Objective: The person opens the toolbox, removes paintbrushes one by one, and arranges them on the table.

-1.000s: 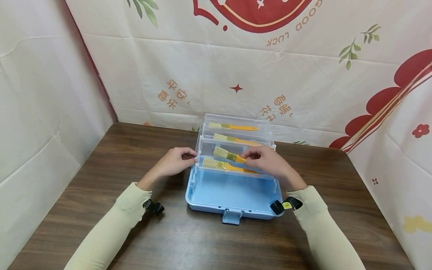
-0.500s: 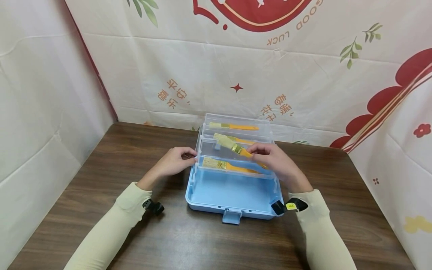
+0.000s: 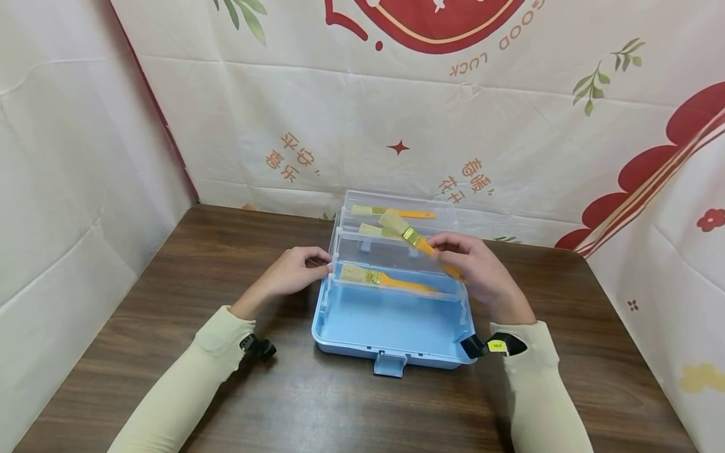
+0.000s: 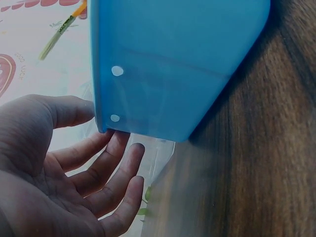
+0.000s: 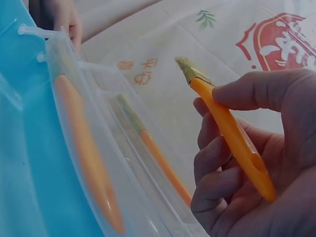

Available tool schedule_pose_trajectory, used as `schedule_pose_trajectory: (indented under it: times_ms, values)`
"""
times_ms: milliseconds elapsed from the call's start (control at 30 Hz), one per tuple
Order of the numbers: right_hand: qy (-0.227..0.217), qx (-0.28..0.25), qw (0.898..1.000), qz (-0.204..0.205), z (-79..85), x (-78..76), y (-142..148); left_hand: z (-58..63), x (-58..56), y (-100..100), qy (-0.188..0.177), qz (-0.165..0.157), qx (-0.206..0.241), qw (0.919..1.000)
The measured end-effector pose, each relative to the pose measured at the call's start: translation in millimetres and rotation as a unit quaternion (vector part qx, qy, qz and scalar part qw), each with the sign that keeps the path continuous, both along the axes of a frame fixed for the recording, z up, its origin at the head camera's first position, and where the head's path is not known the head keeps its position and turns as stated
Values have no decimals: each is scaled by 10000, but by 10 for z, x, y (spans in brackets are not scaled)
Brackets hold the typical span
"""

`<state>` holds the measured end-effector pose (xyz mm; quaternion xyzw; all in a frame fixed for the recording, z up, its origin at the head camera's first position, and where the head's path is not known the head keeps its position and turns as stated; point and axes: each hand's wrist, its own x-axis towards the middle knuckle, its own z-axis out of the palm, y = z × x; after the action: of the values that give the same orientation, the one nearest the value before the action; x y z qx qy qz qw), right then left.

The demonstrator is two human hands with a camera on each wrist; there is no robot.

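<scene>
My right hand point(image 3: 481, 270) grips a paintbrush point(image 3: 412, 236) by its orange handle, raised over the trays with its pale bristles pointing up and left. In the right wrist view the thumb lies on the handle below the metal band. A blue toolbox point(image 3: 391, 321) stands open with stepped clear trays point(image 3: 385, 251). One wide paintbrush point(image 3: 404, 284) lies in the front tray. Farther back lie two others, a thin paintbrush point(image 3: 416, 214) and one partly hidden paintbrush point(image 3: 370, 230). My left hand point(image 3: 291, 270) holds the box's left rim at the back corner, thumb and fingers around the edge.
The brown wooden table point(image 3: 238, 377) runs around the box on all sides. A blue latch point(image 3: 389, 363) hangs from the box's front edge. A printed white cloth point(image 3: 340, 107) hangs behind and along both sides.
My right hand has lifted the paintbrush out of the middle tray and moved it up and to the right, tilting it. The left hand stays at the box's rim.
</scene>
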<state>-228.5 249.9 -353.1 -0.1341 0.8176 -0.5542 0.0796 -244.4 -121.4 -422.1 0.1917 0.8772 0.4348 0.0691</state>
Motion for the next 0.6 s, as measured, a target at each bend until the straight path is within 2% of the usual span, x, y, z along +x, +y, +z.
schedule_pose_trajectory:
  times_ms: [600]
  values:
    - [100,-803,9965,-222,16,3,308,-8,1,-2,11,-18,41,10000]
